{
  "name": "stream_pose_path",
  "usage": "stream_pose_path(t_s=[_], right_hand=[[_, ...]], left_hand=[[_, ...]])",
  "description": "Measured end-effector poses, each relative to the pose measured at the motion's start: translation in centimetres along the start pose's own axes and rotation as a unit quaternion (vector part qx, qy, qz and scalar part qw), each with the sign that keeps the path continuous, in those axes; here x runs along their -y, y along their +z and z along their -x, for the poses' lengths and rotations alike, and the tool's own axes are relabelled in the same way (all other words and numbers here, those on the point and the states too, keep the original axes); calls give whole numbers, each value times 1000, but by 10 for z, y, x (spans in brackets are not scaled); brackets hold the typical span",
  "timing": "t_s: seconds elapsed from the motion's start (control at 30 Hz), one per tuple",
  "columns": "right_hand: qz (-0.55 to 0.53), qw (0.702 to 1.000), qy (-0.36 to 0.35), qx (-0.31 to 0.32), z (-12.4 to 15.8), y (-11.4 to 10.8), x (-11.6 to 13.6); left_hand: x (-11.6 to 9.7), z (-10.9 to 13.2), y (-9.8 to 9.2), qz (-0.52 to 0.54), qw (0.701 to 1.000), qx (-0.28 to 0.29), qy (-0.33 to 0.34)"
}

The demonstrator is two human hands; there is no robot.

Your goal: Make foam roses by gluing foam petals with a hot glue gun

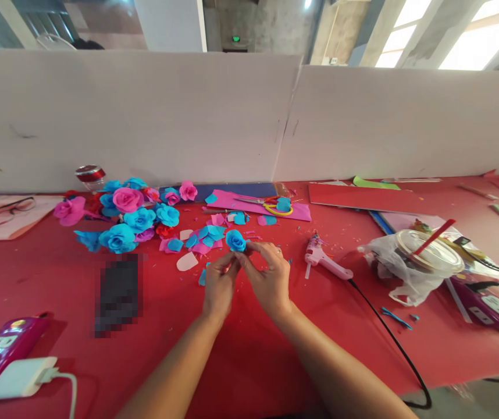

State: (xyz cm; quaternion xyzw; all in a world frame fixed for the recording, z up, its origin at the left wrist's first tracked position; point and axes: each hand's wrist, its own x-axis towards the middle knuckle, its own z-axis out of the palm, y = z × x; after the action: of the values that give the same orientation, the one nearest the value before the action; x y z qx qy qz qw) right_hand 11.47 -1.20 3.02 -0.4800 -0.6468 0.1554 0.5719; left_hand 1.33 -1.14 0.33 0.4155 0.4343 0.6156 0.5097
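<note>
A small blue paper rose (235,240) is held up between my two hands, its layered petals facing up. My left hand (220,285) pinches it from below on the left. From the right, the thumb and fingers of my right hand (269,275) close on its base. My fingers hide the underside of the flower. Just beyond lie loose cut paper petals (209,234) in blue and pink. A pink glue gun (324,260) rests to the right of my right hand. Yellow-handled scissors (271,207) lie on a pink paper sheet (225,199) farther back.
Finished paper flowers (132,214) cluster at the back left by a red-lidded jar (91,176). A purple power strip (11,343) with a white charger (21,377) sits front left. Right are a bagged lidded bowl (432,250) and the glue gun's black cord (391,331). A white partition (145,116) stands behind.
</note>
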Motion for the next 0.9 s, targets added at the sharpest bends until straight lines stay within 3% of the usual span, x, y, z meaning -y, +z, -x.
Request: stream_pose_path(t_s=[0.17, 0.37, 0.43, 0.53, 0.6, 0.63, 0.7, 0.77, 0.83, 0.9], right_hand=[[-10, 1000, -7, -12, -2, -2, -1], [-21, 1000, 9, -7, -5, -2, 3], [-11, 1000, 10, 22, -11, -12, 3], [70, 994, 32, 76, -21, -44, -6], [215, 968, 69, 113, -24, -72, -19], [305, 940, 90, 124, -23, -86, -28], [463, 861, 145, 153, -18, -109, -45], [540, 796, 185, 200, -11, -123, -61], [563, 771, 188, 231, -6, -130, -74], [562, 770, 178, 242, -5, -133, -82]], left_hand=[[1, 0, -1, 26, 999, 18, 20], [-1, -2, -2, 0, 999, -17, 45], [-2, -4, -3, 20, 998, -34, 38], [-5, -9, -5, 78, 995, -54, 15], [-7, -12, -7, 110, 992, -64, -11], [-7, -13, -8, 121, 990, -67, -25], [-7, -15, -10, 131, 988, -64, -44], [-6, -16, -11, 135, 988, -57, -50], [-5, -17, -12, 132, 988, -54, -54], [-3, -17, -13, 125, 989, -54, -62]])
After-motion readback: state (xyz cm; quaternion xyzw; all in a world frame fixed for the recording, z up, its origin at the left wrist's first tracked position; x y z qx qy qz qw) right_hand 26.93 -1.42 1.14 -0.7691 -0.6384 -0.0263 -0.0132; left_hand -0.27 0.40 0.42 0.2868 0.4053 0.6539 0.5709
